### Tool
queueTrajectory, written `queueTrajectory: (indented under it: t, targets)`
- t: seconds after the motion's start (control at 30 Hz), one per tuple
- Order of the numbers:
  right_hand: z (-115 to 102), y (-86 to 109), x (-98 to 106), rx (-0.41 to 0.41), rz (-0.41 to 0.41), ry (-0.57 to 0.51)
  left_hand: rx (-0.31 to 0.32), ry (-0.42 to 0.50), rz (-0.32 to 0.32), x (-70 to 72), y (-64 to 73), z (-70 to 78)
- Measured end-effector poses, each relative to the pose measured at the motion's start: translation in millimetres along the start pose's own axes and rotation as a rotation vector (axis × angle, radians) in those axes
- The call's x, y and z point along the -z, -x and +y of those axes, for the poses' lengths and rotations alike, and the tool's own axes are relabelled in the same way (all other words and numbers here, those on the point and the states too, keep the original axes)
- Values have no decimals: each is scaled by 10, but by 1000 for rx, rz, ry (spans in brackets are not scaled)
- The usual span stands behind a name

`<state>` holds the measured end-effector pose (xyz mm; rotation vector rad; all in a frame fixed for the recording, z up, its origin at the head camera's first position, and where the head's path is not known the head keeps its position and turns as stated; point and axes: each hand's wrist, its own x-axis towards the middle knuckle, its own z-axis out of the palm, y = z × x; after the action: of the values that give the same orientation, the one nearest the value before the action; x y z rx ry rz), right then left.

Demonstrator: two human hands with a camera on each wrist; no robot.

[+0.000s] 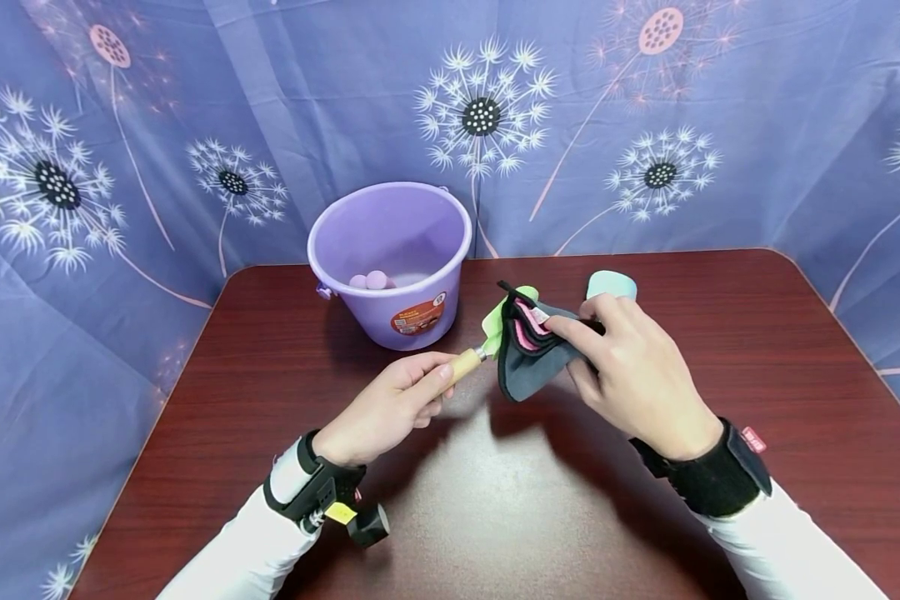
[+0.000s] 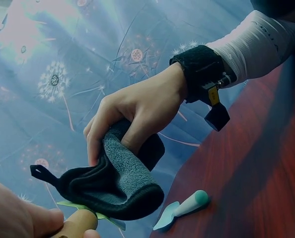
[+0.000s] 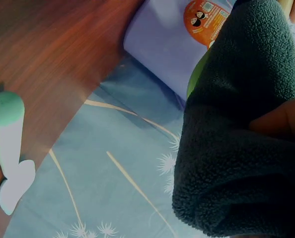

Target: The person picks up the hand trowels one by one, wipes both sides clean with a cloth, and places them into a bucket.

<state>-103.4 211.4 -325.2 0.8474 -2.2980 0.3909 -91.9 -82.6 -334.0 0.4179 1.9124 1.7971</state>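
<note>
My left hand (image 1: pixel 393 407) grips the wooden handle (image 1: pixel 463 367) of a small trowel with a light green blade (image 1: pixel 492 323). In my right hand (image 1: pixel 633 371) is a folded grey cloth (image 1: pixel 528 377) with black edging, a hanging loop and pink inner layers. The cloth lies against the blade and covers much of it. In the left wrist view the right hand's fingers (image 2: pixel 95 141) pinch the cloth (image 2: pixel 132 168) right above the trowel. The right wrist view shows mostly the grey cloth (image 3: pixel 237 148), with one finger (image 3: pixel 286 121) pressing into it.
A purple bucket (image 1: pixel 390 327) with an orange label stands at the back left, pink balls (image 1: pixel 376 280) inside. A mint-and-white handled tool (image 2: pixel 189 204) lies on the dark red table (image 1: pixel 270 358) beyond the right hand. Blue curtain (image 1: pixel 345 100) with dandelions hangs behind the table.
</note>
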Motion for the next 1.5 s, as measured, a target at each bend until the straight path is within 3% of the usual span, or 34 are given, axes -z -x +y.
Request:
queueTrajectory:
  t: [0.4,0.63,0.87,1.07,1.5]
  targets:
    - [-83,-37,-4,119,5,5,-4,44,-16,-9,13,30]
    - [-112,-73,1,189,65,30,-32,44,-14,-6,11,37]
    - [-100,-105,32,219,79,27,-49,185,-25,-4,-5,33]
    - [-39,-107,66,221,75,51,-42,224,-39,-2,3,43]
    - [99,-92,92,118,121,136,-6,151,-63,-13,30,53]
